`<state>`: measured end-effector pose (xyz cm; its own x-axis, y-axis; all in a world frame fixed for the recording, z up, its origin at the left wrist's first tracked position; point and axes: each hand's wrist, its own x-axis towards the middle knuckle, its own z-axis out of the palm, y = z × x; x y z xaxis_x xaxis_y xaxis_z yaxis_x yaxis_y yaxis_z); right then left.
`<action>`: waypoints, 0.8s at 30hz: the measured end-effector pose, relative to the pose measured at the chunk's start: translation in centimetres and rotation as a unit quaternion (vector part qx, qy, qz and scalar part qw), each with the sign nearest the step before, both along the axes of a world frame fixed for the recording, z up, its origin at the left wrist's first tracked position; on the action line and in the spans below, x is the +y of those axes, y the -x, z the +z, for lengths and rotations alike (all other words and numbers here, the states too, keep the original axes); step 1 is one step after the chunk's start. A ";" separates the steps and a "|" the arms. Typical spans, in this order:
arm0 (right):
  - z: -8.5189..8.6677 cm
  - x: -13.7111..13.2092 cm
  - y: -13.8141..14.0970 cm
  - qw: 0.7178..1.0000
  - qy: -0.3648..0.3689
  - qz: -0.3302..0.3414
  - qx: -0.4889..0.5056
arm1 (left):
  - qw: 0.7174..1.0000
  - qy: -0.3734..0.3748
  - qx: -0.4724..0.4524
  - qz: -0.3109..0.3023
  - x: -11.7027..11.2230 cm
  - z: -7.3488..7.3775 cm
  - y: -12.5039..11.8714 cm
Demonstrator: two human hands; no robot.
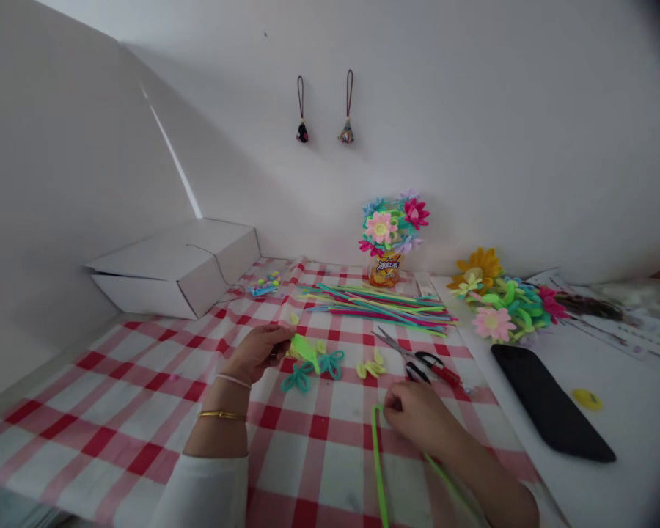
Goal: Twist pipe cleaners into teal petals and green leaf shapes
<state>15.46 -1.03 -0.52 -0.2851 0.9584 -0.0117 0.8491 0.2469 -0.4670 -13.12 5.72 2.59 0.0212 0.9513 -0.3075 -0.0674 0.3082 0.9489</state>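
My left hand (259, 349) is closed in a pinch at one end of a bright green pipe-cleaner piece (306, 350), which looks like a leaf shape. Under and beside that piece lie two teal looped pipe-cleaner shapes (297, 378) and some pale yellow ones, partly covered. My right hand (418, 414) pinches a long light-green pipe cleaner (379, 462) near a bend; its two ends trail toward me, one passing under my wrist. Just beyond the right hand, scissors (412, 359) with black handles lie on the cloth, beside pale yellow looped pieces (372, 365).
Loose coloured pipe cleaners (379, 308) are heaped at the back, before a jar of fuzzy flowers (388, 242). At left stands a white box (181, 268). More flowers (495, 301) and a black phone (550, 403) lie right. A red-checked cloth (159, 396) covers the table.
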 end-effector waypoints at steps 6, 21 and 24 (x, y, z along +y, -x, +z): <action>-0.4 0.3 -0.1 0.999 -0.008 -0.018 0.032 | 0.998 -0.027 0.010 0.056 0.4 -0.4 0.4; 0.1 -0.1 0.5 0.983 0.047 -0.004 0.178 | 0.968 -0.114 0.155 0.163 1.8 -3.0 -3.3; -0.2 -0.1 0.6 0.974 0.059 -0.004 0.221 | 0.954 -0.132 0.208 0.173 1.8 -2.8 -2.7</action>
<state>14.86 -1.18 -0.68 -0.2794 0.9602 0.0006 0.5610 0.1638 -0.8115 -10.45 7.55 -0.23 -0.3796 0.9247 0.0307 0.2779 0.0823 0.9571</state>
